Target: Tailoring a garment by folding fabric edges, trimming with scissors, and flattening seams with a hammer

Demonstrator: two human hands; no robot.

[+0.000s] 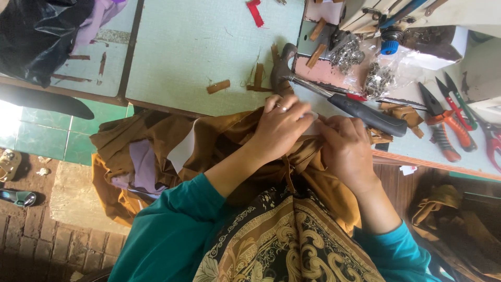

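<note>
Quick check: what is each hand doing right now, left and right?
Left hand: closed, pinching the brown fabric at the table edge.
Right hand: closed, gripping the same fabric beside the left.

A black-handled hammer (pixel 334 94), orange pliers (pixel 441 122) and bagged metal fittings (pixel 378 79) lie on the pale green table (pixel 188 47).

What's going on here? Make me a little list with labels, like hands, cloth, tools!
left hand: pinching the brown cloth at the table edge
right hand: also on the cloth, touching the left hand
hammer: lying on the table just beyond the hands
pliers: orange grip, at the right
metal bits: in clear bags
scraps: small brown strips on the table
</note>
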